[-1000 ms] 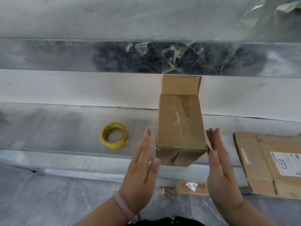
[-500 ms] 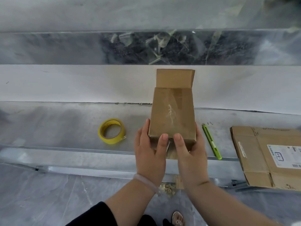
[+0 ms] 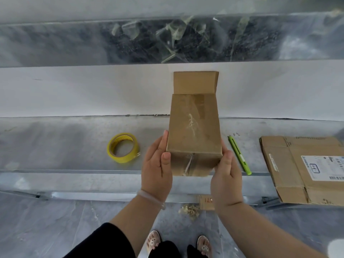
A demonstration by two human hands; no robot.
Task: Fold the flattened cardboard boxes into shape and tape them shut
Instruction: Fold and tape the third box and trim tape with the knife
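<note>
A folded brown cardboard box (image 3: 193, 127) lies on its side on the metal table (image 3: 65, 142), its near end closed along a centre seam and a flap standing up at the far end. My left hand (image 3: 157, 168) grips the box's near left corner, thumb on the front face. My right hand (image 3: 224, 175) holds the near right corner from the side and below. A yellow tape roll (image 3: 122, 148) lies left of the box. A flattened cardboard box (image 3: 305, 168) with a white label lies at the right.
A green utility knife (image 3: 239, 155) lies just right of the box, near the table's front edge. Paper scraps and a cardboard piece (image 3: 205, 202) lie on the floor below. A white strip and plastic sheeting run behind the table.
My hands went from open beside the box to pressing the near end flaps with both thumbs, then spread apart to the box's two near corners. The view tilted down slightly.
</note>
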